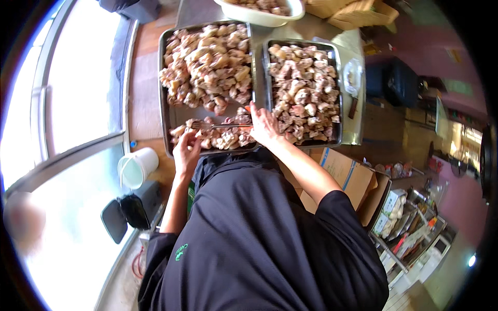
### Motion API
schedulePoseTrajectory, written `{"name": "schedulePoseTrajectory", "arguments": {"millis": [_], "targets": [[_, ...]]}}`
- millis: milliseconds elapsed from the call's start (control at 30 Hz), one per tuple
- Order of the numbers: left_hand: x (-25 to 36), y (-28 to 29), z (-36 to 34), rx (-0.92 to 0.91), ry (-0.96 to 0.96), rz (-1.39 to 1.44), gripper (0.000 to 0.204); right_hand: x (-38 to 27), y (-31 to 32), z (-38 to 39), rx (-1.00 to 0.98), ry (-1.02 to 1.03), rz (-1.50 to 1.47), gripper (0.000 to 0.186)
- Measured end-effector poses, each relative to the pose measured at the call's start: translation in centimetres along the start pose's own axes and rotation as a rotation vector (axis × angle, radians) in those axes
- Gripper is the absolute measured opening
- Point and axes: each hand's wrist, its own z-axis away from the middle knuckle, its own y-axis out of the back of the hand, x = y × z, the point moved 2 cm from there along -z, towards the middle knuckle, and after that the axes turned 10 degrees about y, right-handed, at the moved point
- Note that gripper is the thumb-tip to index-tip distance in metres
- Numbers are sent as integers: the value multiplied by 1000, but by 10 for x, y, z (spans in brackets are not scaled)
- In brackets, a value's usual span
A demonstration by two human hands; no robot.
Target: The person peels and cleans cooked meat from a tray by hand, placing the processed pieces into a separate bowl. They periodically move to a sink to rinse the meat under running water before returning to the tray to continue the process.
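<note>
A large dark-rimmed metal tray [179, 113] holds a heap of pale, pinkish meat pieces [207, 57], with a smaller row of meat pieces [228, 137] along its near edge. At that tray's near left corner my left hand [185, 153] is closed, its fingertips pinching a piece of meat. My right hand [265, 127], over the tray's right rim, is closed round a long thin metal tool [228, 125] with orange at the handle. The tool reaches left to the meat by my left fingertips; its exact kind is unclear.
A second tray [339, 93] full of meat pieces stands to the right. Beyond the trays sits a white tub [259, 18] of meat beside open cardboard [358, 15]. A white bucket [140, 167] is at left near the windows; a cardboard box [340, 173] stands at right.
</note>
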Motion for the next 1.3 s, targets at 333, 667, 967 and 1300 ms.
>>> {"name": "schedulePoseTrajectory", "arguments": {"millis": [333, 667, 967, 1300], "targets": [[50, -6, 24, 5, -76, 38, 21, -5, 31, 14, 182, 244, -275, 78], [178, -40, 82, -83, -237, -94, 20, 18, 90, 57, 358, 101, -1077, 64], [208, -141, 81, -733, 188, 90, 32, 43, 128, 59, 450, 10, -1804, 53], [233, -202, 102, -759, 602, 567, 18, 87, 133, 88, 567, 47, -2246, 41]]}}
